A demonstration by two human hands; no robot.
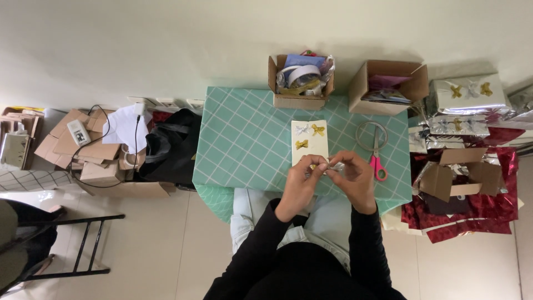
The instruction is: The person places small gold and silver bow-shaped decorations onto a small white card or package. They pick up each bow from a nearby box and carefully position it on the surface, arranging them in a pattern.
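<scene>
Over the near edge of the table with a green checked cloth [244, 139], my left hand [302, 180] and my right hand [352, 175] meet and pinch a small silver bow [335, 166] between the fingertips. Just beyond them lies a cream card [309, 154] carrying one silver bow [302, 129] and two gold bows [318, 130]. Right of my hands lie pink-handled scissors [378, 161] across a clear tape ring [362, 137].
Two open cardboard boxes stand at the table's far edge, one with tape rolls [300, 78], one with papers [388, 86]. Silver-wrapped gift boxes [469, 94] and red foil pile up on the right. Flattened cardboard [83, 144], a black bag [169, 147] and a black chair [66, 244] are left.
</scene>
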